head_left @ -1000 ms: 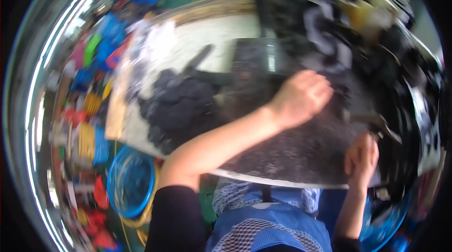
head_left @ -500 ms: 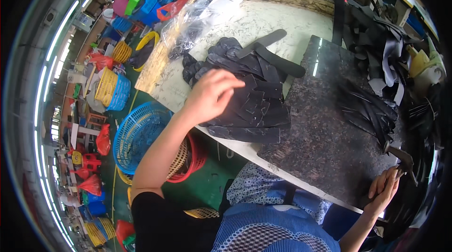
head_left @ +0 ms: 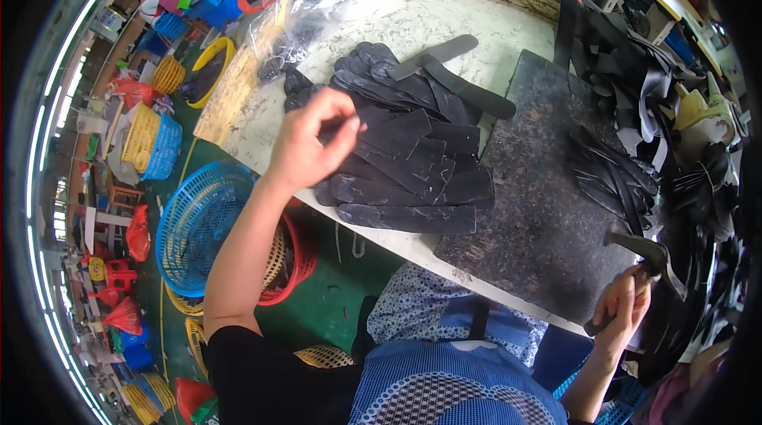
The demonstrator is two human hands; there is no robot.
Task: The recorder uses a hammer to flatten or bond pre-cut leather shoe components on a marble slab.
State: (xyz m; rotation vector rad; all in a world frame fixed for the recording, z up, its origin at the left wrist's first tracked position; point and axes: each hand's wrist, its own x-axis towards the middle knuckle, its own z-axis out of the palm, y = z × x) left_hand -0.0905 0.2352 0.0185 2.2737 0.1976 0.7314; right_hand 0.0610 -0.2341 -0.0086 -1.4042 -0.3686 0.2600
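My left hand (head_left: 311,146) is over the left side of a pile of black, leather-like strips (head_left: 409,155) on the table. Its fingers are curled, with a gap between them and the thumb, and I see nothing held there. At the right, my right hand (head_left: 623,310) is wrapped round the handle of a hammer (head_left: 652,250) with a curved metal head. The hammer is raised over the near right corner of a dark speckled slab (head_left: 548,203). Two dark strips with rounded ends, one greyer (head_left: 436,57) and one blacker (head_left: 468,92), lie crossed on the pile's far side.
Thin black strips (head_left: 611,175) lie on the slab's right side, beside a heap of black scraps (head_left: 635,68). Clear plastic wrapping (head_left: 309,16) lies on the pale tabletop (head_left: 444,20) at the far left. Blue (head_left: 198,226) and red (head_left: 298,266) baskets stand below the table's left edge.
My left hand has moved left over the pile, its fingers curling more. My right hand has lifted the hammer, bringing its handle into clearer view. The whole view has shifted slightly.
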